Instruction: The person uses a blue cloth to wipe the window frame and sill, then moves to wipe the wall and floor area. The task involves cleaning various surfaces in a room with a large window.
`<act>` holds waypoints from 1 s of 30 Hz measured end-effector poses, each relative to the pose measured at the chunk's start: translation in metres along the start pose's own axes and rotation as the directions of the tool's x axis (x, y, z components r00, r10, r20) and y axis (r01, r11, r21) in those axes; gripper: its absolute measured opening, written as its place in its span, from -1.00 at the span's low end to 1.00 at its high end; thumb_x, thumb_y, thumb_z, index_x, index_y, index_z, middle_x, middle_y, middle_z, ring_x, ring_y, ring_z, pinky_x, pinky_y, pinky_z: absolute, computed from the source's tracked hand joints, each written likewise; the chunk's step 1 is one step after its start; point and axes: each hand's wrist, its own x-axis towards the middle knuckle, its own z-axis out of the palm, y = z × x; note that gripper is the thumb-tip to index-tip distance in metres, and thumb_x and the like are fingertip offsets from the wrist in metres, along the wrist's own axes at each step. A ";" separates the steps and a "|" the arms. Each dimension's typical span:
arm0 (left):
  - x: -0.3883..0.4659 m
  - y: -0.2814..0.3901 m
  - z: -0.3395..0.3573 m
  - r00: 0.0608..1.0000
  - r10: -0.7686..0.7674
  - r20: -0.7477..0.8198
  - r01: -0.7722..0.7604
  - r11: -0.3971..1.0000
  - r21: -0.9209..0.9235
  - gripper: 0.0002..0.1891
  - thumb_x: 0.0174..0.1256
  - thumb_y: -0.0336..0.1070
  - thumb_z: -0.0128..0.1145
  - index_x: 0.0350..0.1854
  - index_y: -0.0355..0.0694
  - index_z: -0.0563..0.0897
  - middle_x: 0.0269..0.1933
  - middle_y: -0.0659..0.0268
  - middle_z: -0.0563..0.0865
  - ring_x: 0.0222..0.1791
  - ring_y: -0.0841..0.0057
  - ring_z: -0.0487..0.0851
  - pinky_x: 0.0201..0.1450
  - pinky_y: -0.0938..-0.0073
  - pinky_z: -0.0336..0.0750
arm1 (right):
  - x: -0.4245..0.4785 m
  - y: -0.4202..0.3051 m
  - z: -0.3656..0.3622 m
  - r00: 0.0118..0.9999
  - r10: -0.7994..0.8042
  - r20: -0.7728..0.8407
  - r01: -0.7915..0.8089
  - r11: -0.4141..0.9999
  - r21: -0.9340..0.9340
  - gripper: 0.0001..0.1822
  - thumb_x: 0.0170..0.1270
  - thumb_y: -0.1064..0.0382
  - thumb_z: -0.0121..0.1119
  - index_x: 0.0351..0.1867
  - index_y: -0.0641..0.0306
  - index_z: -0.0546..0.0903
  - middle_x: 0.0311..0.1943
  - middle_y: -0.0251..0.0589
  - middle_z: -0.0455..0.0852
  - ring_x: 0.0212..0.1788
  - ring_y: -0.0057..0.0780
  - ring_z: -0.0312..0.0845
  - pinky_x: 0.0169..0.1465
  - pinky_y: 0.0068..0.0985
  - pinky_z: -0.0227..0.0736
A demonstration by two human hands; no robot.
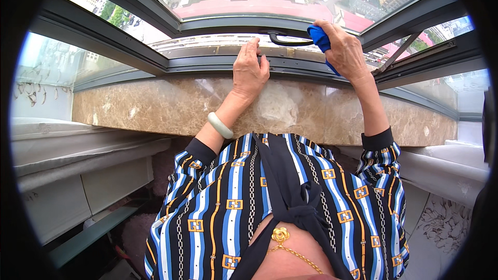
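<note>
A blue cloth is bunched in my right hand, at the right end of the black window handle on the lower rail of a tilted-out window sash. Part of the cloth hangs below the palm towards the lower frame. My left hand is raised over the inner edge of the grey metal window frame, left of the handle, with nothing seen in it. Its fingers are near together and the thumb stands slightly off. Whether it touches the frame is not clear. A pale bangle is on the left wrist.
A brown marble sill runs below the frame, close to my body. A metal stay arm joins sash and frame at the right. Side windows and light curtains flank the sill. Buildings and a road lie far below outside.
</note>
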 end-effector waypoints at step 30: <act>-0.021 0.005 -0.026 0.978 0.206 0.001 -0.203 0.959 0.198 -0.92 0.25 -0.32 0.30 -0.27 -0.16 0.69 -0.27 0.29 0.66 -0.17 0.27 0.60 0.01 0.24 0.37 | -0.048 -0.061 0.061 0.994 0.108 -0.032 -0.094 0.954 0.284 -0.37 0.05 0.46 0.23 0.27 0.10 0.61 0.08 -0.04 0.63 0.17 -0.03 0.50 0.30 -0.15 0.38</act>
